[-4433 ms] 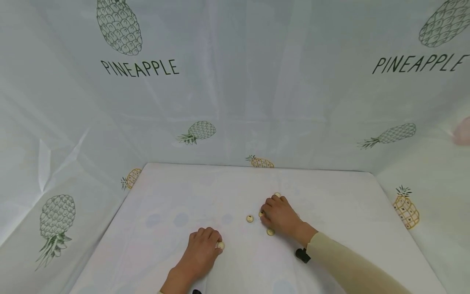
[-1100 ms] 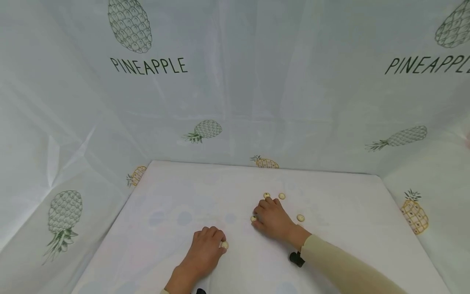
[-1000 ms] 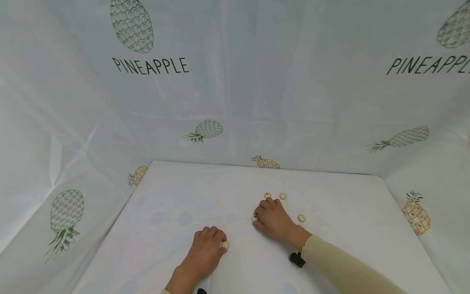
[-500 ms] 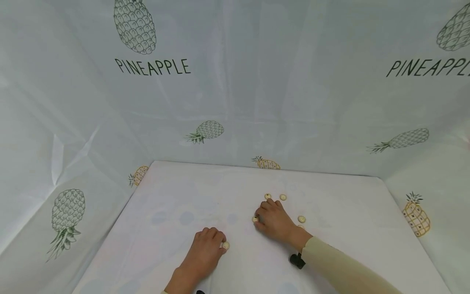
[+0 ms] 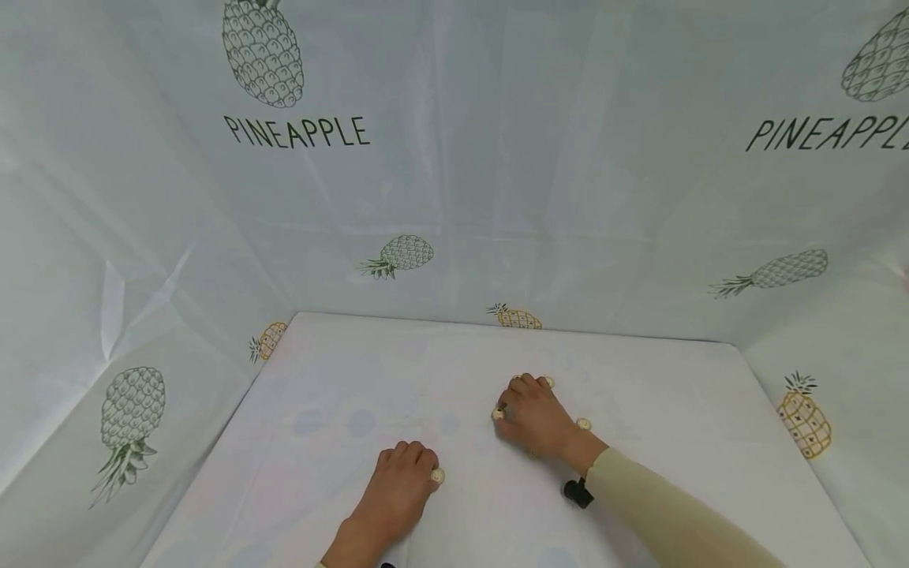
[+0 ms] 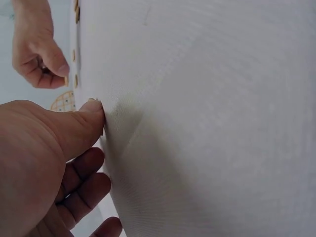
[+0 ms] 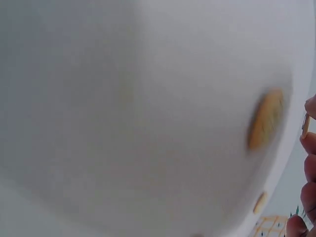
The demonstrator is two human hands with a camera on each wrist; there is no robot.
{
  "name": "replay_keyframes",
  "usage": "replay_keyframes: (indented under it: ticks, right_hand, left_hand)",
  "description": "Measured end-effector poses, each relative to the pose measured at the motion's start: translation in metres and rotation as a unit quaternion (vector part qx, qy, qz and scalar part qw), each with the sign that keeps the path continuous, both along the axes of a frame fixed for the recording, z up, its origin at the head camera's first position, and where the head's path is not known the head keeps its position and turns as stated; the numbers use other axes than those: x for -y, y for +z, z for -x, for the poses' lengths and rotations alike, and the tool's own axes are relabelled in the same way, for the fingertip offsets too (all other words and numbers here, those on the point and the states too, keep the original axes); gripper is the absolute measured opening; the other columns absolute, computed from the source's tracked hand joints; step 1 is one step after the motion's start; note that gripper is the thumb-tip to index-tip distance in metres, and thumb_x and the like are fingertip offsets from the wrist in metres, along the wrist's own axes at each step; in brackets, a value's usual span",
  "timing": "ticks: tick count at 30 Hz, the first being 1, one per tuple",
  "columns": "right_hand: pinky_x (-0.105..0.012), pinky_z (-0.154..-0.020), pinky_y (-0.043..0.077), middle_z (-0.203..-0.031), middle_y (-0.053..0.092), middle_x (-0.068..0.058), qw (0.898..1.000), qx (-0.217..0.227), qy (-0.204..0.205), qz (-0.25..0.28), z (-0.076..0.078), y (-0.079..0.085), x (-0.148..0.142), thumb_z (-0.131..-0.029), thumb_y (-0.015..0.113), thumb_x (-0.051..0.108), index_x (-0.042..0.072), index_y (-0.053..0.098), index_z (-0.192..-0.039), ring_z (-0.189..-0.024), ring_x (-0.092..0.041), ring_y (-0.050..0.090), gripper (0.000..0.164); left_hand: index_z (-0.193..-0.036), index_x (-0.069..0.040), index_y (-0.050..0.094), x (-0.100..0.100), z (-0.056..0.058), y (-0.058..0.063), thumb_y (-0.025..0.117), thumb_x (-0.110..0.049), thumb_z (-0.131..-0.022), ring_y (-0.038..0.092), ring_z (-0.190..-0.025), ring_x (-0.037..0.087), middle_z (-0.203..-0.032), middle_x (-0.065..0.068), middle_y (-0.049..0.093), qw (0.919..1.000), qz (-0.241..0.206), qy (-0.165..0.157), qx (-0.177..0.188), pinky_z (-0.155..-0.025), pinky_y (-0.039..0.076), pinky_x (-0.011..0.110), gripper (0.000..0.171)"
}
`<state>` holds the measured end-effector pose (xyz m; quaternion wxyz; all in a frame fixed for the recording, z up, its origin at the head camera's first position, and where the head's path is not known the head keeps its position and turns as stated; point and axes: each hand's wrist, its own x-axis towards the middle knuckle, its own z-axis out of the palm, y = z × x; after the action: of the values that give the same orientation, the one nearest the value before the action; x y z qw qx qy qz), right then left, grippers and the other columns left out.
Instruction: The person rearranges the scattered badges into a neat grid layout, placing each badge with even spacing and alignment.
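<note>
Since half a second ago the right hand [image 5: 534, 416] has slid a little toward twelve o'clock, so its fingertips now cover the bead that lay bare beyond them, and the small cream bead [image 5: 499, 414] pinched at its thumb sits slightly farther up the table. That bead is held between thumb and curled forefinger, close above the white table [image 5: 341, 371], a bit right of the centre. At about one o'clock from the knuckles another bead [image 5: 548, 382] peeps out just past the fingertips, and at three o'clock from the hand a further bead [image 5: 583, 424] lies beside the wrist. In the right wrist view one blurred bead [image 7: 265, 120] rests on the cloth, with a thin bead edge held at the fingers by the frame's right rim. The left hand [image 5: 398, 491] lies at seven o'clock from the right one, well apart from it, fingers curled under and thumb pressing a cream bead [image 5: 437, 476] against the forefinger; the left wrist view shows the thumb tip [image 6: 91, 111] pushed into the cloth. A beige sleeve [image 5: 667, 521] covers the right forearm, with a small black object [image 5: 577, 492] at its wrist. Pale sheeting printed with pineapples [image 5: 263, 55] walls the table on three sides.
</note>
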<state>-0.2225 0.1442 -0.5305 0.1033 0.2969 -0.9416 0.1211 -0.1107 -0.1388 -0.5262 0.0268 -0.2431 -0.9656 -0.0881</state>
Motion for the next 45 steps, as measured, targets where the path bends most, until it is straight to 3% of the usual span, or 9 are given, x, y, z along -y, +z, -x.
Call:
replay_keyframes:
  ticks: [8,18,23,29,45]
  right_hand:
    - [-0.043,-0.088,0.041,-0.097,0.063,0.003,0.999,-0.007,-0.029,-0.012,0.032,0.014,-0.016,-0.091,0.079,0.031,0.016,0.074,-0.096,-0.095,-0.02,0.052,0.017]
    - [-0.045,-0.086,0.041,-0.1,0.067,0.0,1.0,0.003,-0.022,-0.017,0.052,0.008,-0.002,-0.094,0.079,0.03,0.014,0.075,-0.097,-0.093,-0.022,0.051,0.017]
    - [-0.045,-0.086,0.04,-0.102,0.067,-0.001,0.999,0.019,-0.016,-0.025,0.057,0.008,0.014,-0.095,0.077,0.03,0.013,0.075,-0.099,-0.094,-0.023,0.051,0.017]
    - [-0.047,-0.087,0.041,-0.105,0.068,-0.003,0.998,0.037,-0.022,-0.035,0.063,0.008,0.025,-0.098,0.074,0.029,0.014,0.076,-0.103,-0.098,-0.025,0.053,0.016]
    - [-0.045,-0.087,0.042,-0.104,0.068,-0.002,0.998,0.043,-0.022,-0.039,0.063,0.006,0.027,-0.097,0.076,0.029,0.014,0.076,-0.102,-0.098,-0.024,0.053,0.016]
  left_hand:
    - [-0.103,-0.02,0.06,0.0,0.001,0.0,0.078,-0.028,-0.096,0.049,-0.096,0.015,-0.101,-0.008,0.056,0.9996,-0.026,0.009,-0.003,-0.09,0.047,0.045,0.022]
    - [-0.104,-0.021,0.061,0.001,0.001,0.0,0.078,-0.03,-0.096,0.049,-0.095,0.014,-0.101,-0.008,0.057,0.9995,-0.024,0.012,0.014,-0.091,0.047,0.047,0.021]
    - [-0.104,-0.021,0.061,0.001,0.001,0.0,0.078,-0.03,-0.096,0.05,-0.097,0.014,-0.103,-0.009,0.058,0.9989,-0.031,0.018,0.031,-0.093,0.047,0.049,0.021]
    - [-0.103,-0.022,0.061,0.002,0.001,0.001,0.08,-0.03,-0.094,0.051,-0.096,0.014,-0.102,-0.008,0.058,0.9993,-0.028,0.016,0.02,-0.092,0.048,0.049,0.023]
    - [-0.104,-0.023,0.06,0.002,0.002,-0.002,0.081,-0.03,-0.093,0.051,-0.098,0.015,-0.102,-0.01,0.057,0.9994,-0.028,0.015,0.015,-0.091,0.047,0.048,0.024]
